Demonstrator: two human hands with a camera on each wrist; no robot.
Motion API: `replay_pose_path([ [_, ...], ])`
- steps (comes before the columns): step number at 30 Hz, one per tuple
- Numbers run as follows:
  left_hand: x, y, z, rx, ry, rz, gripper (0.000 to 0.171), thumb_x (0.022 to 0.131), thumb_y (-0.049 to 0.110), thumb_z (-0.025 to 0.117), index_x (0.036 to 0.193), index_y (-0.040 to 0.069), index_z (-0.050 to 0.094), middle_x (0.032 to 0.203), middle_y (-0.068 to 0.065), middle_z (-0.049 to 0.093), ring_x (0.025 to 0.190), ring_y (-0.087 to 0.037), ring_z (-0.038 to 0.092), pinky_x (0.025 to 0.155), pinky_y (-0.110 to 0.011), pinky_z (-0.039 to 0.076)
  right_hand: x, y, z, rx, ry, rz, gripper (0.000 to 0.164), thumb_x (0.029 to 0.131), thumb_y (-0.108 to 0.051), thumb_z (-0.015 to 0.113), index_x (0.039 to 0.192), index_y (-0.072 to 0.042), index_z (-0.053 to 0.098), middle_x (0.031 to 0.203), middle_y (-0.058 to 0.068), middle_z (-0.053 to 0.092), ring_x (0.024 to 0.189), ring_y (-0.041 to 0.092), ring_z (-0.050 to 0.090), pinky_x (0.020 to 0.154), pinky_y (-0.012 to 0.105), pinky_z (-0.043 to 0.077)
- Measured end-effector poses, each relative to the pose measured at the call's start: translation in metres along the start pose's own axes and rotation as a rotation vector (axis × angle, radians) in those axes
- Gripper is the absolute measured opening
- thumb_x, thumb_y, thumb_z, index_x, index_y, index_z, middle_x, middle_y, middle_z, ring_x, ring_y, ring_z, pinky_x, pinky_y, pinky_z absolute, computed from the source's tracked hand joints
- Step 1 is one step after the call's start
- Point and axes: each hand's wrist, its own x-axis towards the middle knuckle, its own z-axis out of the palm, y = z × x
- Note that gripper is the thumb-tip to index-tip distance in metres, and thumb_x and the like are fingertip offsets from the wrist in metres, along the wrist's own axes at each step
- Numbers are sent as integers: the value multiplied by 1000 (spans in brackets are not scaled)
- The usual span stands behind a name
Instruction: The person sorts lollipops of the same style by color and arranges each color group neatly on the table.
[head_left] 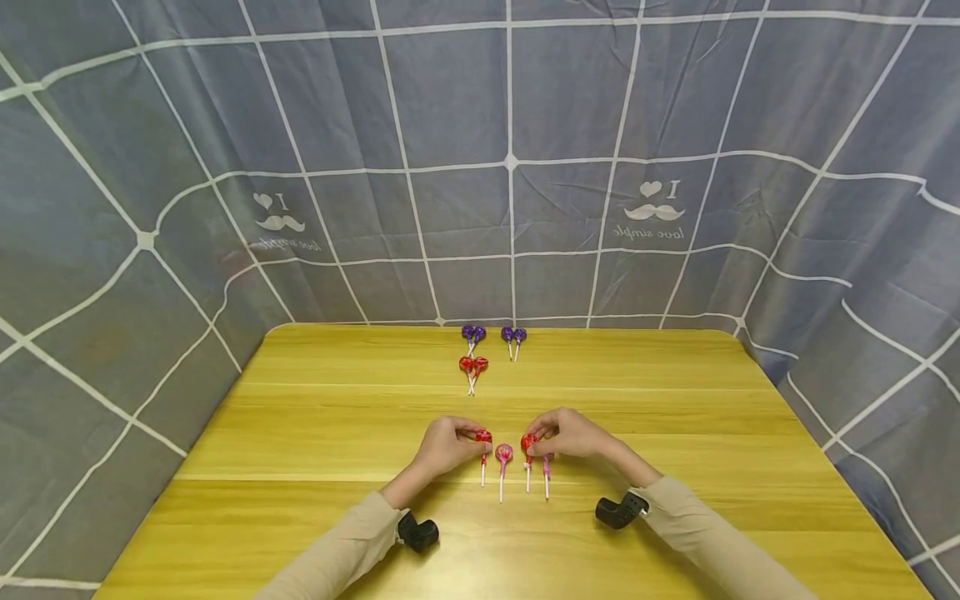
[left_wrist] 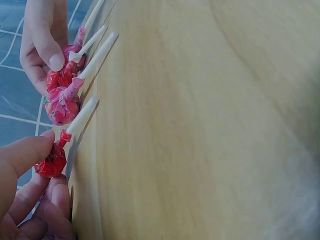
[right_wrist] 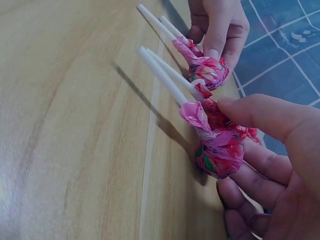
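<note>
My left hand (head_left: 447, 446) pinches a red-wrapped lollipop (left_wrist: 52, 162) by its head, thumb on one side and fingers on the other. My right hand (head_left: 573, 435) holds another red lollipop (head_left: 528, 444) the same way. Between the hands lies a pink lollipop (head_left: 504, 454), its white stick pointing toward me. A second pink lollipop (right_wrist: 220, 155) sits just right of the red one in my right hand, partly hidden by that hand in the head view. Whether my right fingers touch this pink one I cannot tell.
Farther back on the wooden table (head_left: 337, 408) lie two red lollipops (head_left: 473, 367) with crossed sticks. Behind them are a pair of purple lollipops (head_left: 473, 333) and, to the right, another purple pair (head_left: 513, 335). A grey curtain (head_left: 465, 208) with white lines surrounds the table's back and sides.
</note>
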Motion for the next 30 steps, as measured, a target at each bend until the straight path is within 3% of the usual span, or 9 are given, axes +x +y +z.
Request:
replay_pose_path([
  [6,1,1,-5,-33,16,1,30,78,18,80,101,0,73,90,-12,73,76,-15,68,67,-24,54,0,2,0,27,38,5,32,83,-22,75,107,-2,69,97,9,72,80,11,61,66,22,50],
  [12,6,4,-14,-21,65,-32,31,77,19,80,102,1,73,90,-11,74,80,-19,69,70,-26,54,1,10,-5,37,125,-26,34,83,-22,74,109,0,69,95,10,72,78,8,61,69,21,49],
  [18,18,8,-20,-27,105,-55,31,78,20,79,103,2,73,89,-11,73,77,-19,69,60,-25,53,5,15,-15,19,208,-45,34,83,-23,74,109,-1,70,93,10,72,77,6,61,70,21,49],
  [22,28,8,-21,-85,140,-73,32,78,18,80,104,1,73,92,-14,73,69,-20,68,52,-23,50,8,17,-23,10,256,-48,35,83,-23,74,110,-2,71,94,11,73,75,6,60,67,21,49],
  [27,39,8,-19,-157,190,-90,32,78,14,79,106,0,72,96,-15,74,66,-26,70,48,-25,49,14,21,-32,16,303,4,37,83,-23,74,113,-1,69,95,11,72,76,8,58,67,23,47],
  [30,45,10,-15,-159,209,-94,33,79,15,79,108,1,72,96,-14,73,65,-24,70,47,-23,48,19,21,-36,31,319,50,38,83,-23,74,114,-2,69,97,12,72,77,11,58,68,24,47],
])
